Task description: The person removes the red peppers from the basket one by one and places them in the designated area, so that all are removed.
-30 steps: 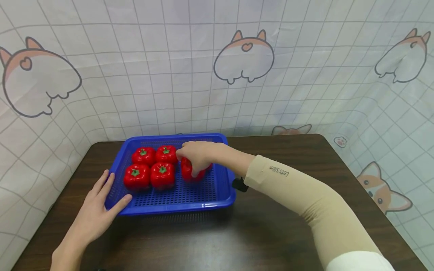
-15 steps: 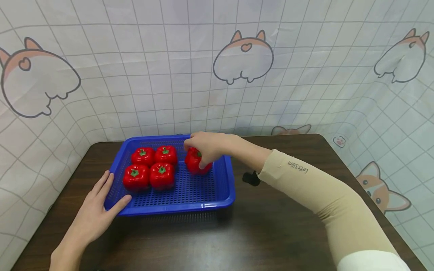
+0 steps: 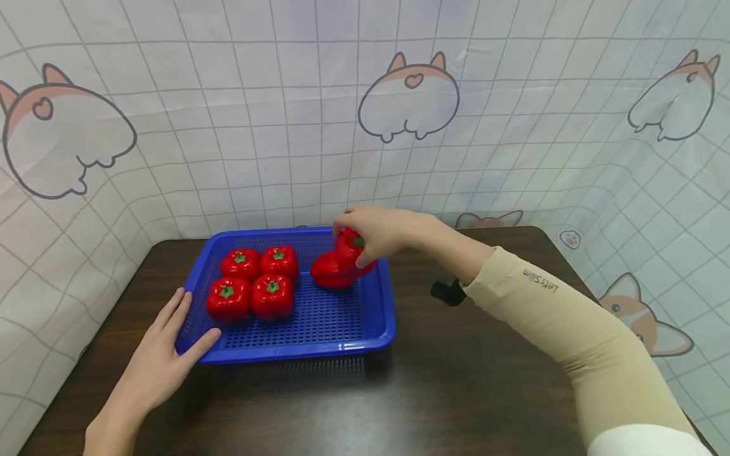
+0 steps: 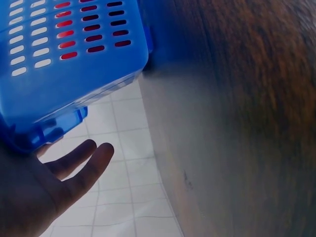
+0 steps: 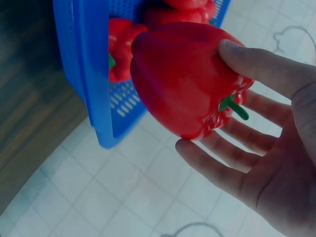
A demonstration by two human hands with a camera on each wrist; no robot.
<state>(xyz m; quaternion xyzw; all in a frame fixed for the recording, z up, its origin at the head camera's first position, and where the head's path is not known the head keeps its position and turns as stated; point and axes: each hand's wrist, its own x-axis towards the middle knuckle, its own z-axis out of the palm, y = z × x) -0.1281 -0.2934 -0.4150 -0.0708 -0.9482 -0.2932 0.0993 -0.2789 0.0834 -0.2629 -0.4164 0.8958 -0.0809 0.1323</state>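
Observation:
My right hand [image 3: 384, 234] grips a red bell pepper [image 3: 350, 248] above the right back part of a blue plastic basket [image 3: 319, 349]. In the right wrist view, thumb and fingers hold this bell pepper [image 5: 182, 79] around its stem end, the green stem facing the palm. Another red bell pepper [image 3: 331, 272] lies on its side in the basket, partly covered by the held one. Several more stand upright with stems up in the left half, among them a front bell pepper [image 3: 272, 296]. My left hand [image 3: 154, 358] rests at the basket's left front corner, its fingers extended.
The basket stands on a dark wooden table [image 3: 456, 380], near its back edge. A white grid-patterned cloth [image 3: 274, 126] hangs behind and at both sides. A small black device [image 3: 447, 292] shows beneath the right wrist.
My right hand has moved right and toward the back, carrying the bell pepper up from the basket's middle. The pepper lying behind it now shows more. My left hand has stayed in place.

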